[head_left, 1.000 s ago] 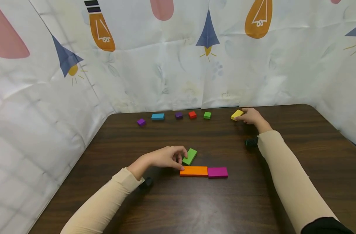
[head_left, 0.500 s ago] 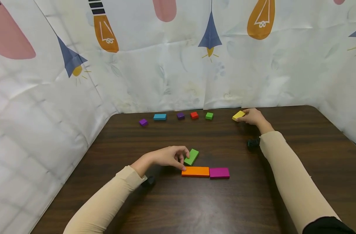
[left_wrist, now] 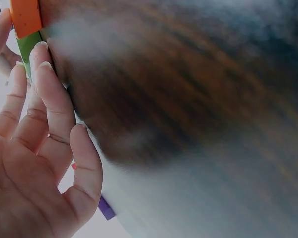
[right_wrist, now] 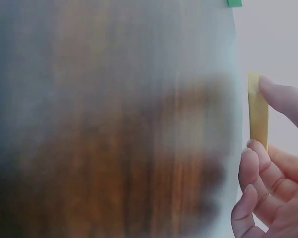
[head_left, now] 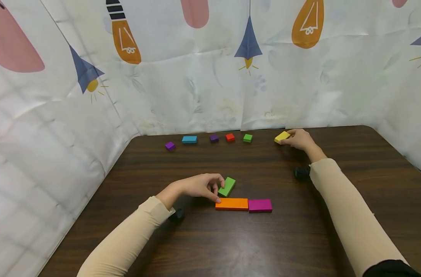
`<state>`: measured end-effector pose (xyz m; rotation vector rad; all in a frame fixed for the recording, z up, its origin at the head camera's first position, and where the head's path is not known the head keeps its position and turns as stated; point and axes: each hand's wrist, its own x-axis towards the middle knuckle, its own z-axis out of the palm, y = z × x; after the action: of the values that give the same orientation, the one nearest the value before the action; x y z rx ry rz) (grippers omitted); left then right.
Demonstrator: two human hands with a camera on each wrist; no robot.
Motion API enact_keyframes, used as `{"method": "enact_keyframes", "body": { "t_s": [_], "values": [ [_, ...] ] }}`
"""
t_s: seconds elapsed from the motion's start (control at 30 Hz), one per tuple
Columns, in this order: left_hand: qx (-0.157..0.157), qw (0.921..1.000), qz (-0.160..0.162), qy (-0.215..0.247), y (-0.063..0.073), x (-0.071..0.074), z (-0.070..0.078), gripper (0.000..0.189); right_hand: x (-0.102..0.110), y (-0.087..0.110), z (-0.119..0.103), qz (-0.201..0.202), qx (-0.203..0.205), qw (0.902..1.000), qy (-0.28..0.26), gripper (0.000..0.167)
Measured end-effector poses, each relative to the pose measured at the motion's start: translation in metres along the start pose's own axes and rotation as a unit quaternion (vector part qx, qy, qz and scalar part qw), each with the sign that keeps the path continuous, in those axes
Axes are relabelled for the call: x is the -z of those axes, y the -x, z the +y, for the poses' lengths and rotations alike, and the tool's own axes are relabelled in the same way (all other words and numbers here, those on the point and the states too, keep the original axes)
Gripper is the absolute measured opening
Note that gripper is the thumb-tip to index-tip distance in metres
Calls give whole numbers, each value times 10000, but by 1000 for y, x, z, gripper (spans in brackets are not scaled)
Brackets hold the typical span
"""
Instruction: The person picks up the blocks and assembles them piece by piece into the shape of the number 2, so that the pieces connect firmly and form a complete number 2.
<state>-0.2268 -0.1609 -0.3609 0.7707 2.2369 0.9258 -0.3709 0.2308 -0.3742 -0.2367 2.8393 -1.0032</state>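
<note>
My left hand (head_left: 201, 186) is over the middle of the table, its thumb tip at the left end of an orange block (head_left: 232, 204). Its index fingertip touches a tilted green block (head_left: 227, 187) just behind the orange one. A magenta block (head_left: 260, 206) lies end to end with the orange block. In the left wrist view the fingers (left_wrist: 57, 94) are loosely bent beside the green block. At the back right, my right hand (head_left: 299, 139) pinches a yellow block (head_left: 282, 137) between thumb and fingers; the right wrist view shows the yellow block (right_wrist: 259, 114) between them too.
Along the back edge of the dark wooden table (head_left: 245, 246) lie a purple block (head_left: 170, 146), a blue block (head_left: 189, 139), a dark purple block (head_left: 214, 138), a red block (head_left: 230, 137) and a small green block (head_left: 247, 138). A patterned white cloth (head_left: 210, 92) hangs behind.
The head view has shifted slightly, moving the whole scene a little to the right. Both hands keep their places on the blocks.
</note>
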Motion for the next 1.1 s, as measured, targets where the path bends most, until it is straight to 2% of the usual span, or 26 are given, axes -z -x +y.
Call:
{"method": "enact_keyframes", "body": {
  "t_s": [0.2, 0.57, 1.1],
  "values": [
    [16, 10000, -12, 9, 0, 0, 1, 36, -2, 3, -1, 114, 222, 9996, 92, 81],
    [50, 10000, -42, 28, 0, -1, 3, 35, -2, 9, 3, 224, 305, 9990, 226, 79],
    [68, 9999, -58, 60, 1, -1, 3, 35, -6, 21, -16, 205, 625, 9976, 203, 78]
  ]
}}
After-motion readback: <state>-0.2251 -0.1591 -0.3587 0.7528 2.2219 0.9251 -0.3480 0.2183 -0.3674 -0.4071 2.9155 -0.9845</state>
